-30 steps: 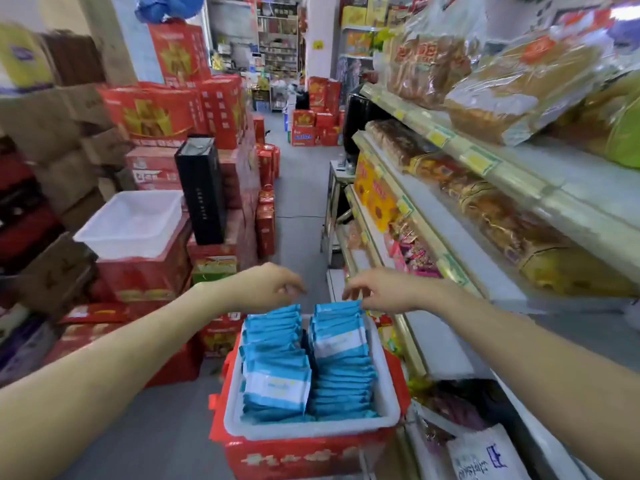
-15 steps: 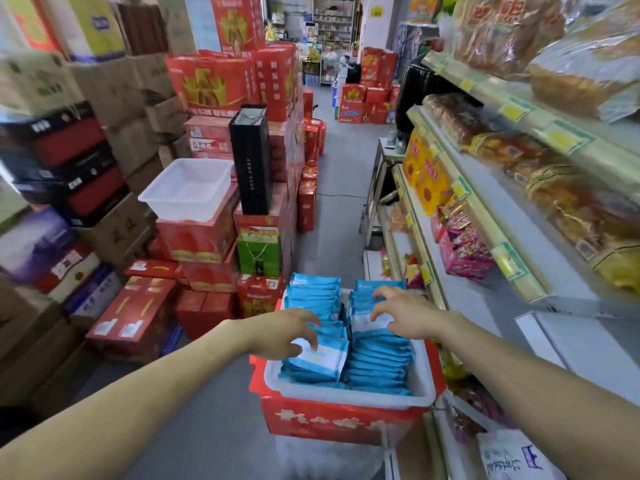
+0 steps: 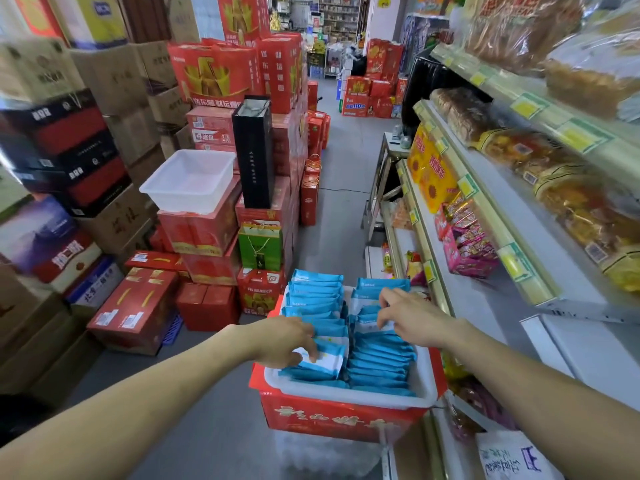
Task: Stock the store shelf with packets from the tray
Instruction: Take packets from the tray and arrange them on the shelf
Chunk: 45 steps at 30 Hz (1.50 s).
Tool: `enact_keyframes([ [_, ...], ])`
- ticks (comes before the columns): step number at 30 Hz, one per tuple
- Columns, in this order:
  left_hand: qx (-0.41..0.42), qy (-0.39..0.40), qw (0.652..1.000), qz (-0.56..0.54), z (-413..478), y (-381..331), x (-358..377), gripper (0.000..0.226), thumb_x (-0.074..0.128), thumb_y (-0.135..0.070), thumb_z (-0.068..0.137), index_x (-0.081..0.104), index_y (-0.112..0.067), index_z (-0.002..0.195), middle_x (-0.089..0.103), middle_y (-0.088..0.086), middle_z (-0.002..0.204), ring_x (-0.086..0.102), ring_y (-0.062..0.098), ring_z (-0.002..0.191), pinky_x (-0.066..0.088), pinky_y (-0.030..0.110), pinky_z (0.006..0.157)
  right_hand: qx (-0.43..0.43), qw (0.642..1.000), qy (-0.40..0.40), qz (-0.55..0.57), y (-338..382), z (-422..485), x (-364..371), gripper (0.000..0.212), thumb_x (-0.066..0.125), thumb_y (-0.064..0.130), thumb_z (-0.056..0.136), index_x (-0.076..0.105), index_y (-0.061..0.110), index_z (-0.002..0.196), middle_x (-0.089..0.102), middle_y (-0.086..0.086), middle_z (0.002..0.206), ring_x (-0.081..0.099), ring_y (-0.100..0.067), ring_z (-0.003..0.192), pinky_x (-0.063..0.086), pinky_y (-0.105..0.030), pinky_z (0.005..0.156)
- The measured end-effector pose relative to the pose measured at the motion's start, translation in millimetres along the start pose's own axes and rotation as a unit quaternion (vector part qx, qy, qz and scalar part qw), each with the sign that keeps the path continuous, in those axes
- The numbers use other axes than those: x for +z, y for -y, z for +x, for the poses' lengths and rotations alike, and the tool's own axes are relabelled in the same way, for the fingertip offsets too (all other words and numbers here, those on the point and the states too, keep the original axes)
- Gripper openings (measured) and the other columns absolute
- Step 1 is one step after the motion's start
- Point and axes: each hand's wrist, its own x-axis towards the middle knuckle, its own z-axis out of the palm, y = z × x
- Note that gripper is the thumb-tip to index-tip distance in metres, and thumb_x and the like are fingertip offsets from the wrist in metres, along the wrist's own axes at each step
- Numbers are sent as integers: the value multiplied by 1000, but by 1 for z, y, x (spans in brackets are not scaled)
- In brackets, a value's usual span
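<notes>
You are at the very beginning, in my judgement. The white tray [image 3: 346,393] on the red box [image 3: 332,420] is full: two rows of blue packets [image 3: 377,362] stand in it, none lifted out. Your left hand [image 3: 284,341] curls round packets at the near end of the left row. Your right hand [image 3: 412,317] bends its fingers into the right row; whether it grips, I cannot tell. The store shelf [image 3: 485,306] at the tray's right edge has a bare stretch to fill.
</notes>
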Motion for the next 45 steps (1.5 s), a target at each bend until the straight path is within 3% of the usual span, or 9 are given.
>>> enact_keyframes([
  [5,6,41,999,-33,7,-8,4,41,50,-14,103,63,-38,134,52,-4,144,57,26,125,50,48,103,-23,998,-1,-50,5,7,3,31,60,13,98,72,36,115,40,12,100,45,-12,93,44,-34,72],
  [9,16,24,999,-14,11,-11,2,62,45,5,93,64,-38,133,56,-2,138,61,27,116,54,49,93,-45,996,35,-73,8,9,7,41,50,15,100,65,41,129,53,9,123,56,-19,111,52,-46,85],
  [19,30,-30,994,-98,14,17,-31,53,51,-4,102,60,-46,134,62,-14,139,59,10,119,50,35,103,20,990,104,89,-12,19,-11,52,62,9,96,63,44,134,59,14,141,53,-11,128,44,-34,104],
  [24,34,-52,992,-114,21,31,-103,58,56,-9,99,59,-59,128,61,-19,140,59,6,120,49,36,107,59,985,70,147,-30,15,-74,51,72,12,93,66,49,127,54,15,148,50,-12,134,45,-36,107],
  [27,52,-74,991,-104,29,32,-158,58,59,-11,96,63,-62,123,60,-26,134,56,-8,114,45,21,100,68,988,33,135,-40,4,-123,50,75,12,90,68,50,123,60,21,128,56,-6,114,46,-28,91],
  [32,84,-99,989,-76,46,17,-255,61,60,-8,93,66,-64,117,61,-27,130,58,-1,113,47,32,102,95,986,-45,128,-57,-23,-212,52,75,9,88,71,54,114,53,38,101,48,20,92,33,-11,69],
  [38,145,-146,977,-48,58,-25,-368,58,62,5,91,76,-48,112,68,-35,113,63,-6,96,44,14,81,137,981,-99,91,-81,-75,-304,50,71,4,91,72,46,117,52,32,109,49,-3,105,37,-19,77],
  [41,197,-164,966,-42,62,-56,-416,54,63,8,91,78,-39,114,71,-22,118,64,1,101,48,21,89,165,974,-137,78,-86,-113,-346,48,71,4,92,72,47,114,54,24,117,52,-7,114,40,-30,88],
  [45,281,-176,943,-34,68,-109,-467,54,65,7,95,78,-42,115,66,-37,120,61,-12,107,44,10,88,214,959,-182,45,-93,-189,-391,49,73,2,89,74,41,119,61,15,118,56,-12,110,45,-35,95],
])
